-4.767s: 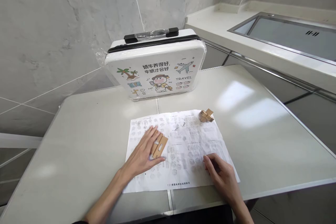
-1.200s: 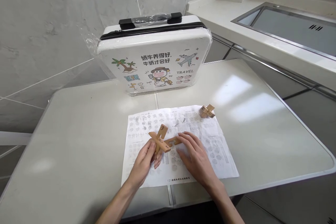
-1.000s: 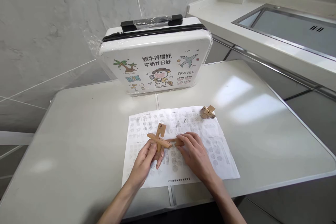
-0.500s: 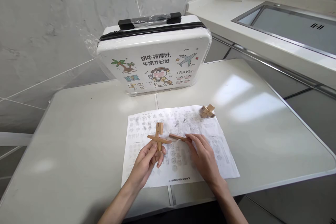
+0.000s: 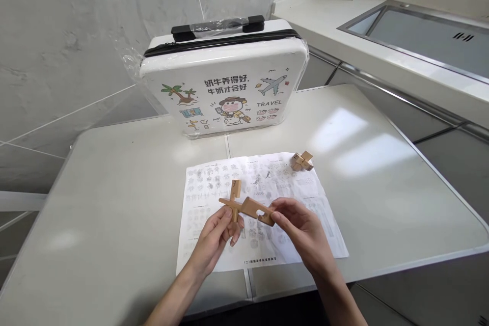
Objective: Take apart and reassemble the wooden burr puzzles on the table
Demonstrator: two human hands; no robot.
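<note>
My left hand (image 5: 218, 228) pinches two crossed wooden puzzle pieces (image 5: 235, 192), one upright with a dark number on its top end and one lying across it. Between the thumb and fingers of my right hand (image 5: 300, 224) is a flat notched wooden puzzle piece (image 5: 252, 208), its cut-out facing the camera. The far end of that piece overlaps the crosspiece in view; whether they touch I cannot tell. Beneath both hands lies a printed instruction sheet (image 5: 206, 260) with rows of small diagrams. On its far right corner rests an assembled wooden puzzle (image 5: 302, 161) with numbers on it.
A white suitcase (image 5: 229, 66) with cartoon prints and plastic wrap stands at the back of the pale folding table (image 5: 114, 204). A counter (image 5: 317, 10) with a sink (image 5: 428, 35) runs along the right. A grey tiled wall (image 5: 76, 35) is behind.
My right hand has turned its piece so the broad notched face shows, and brought it left against the crossed pieces in view. The left hand has shifted slightly right, tilting its pieces.
</note>
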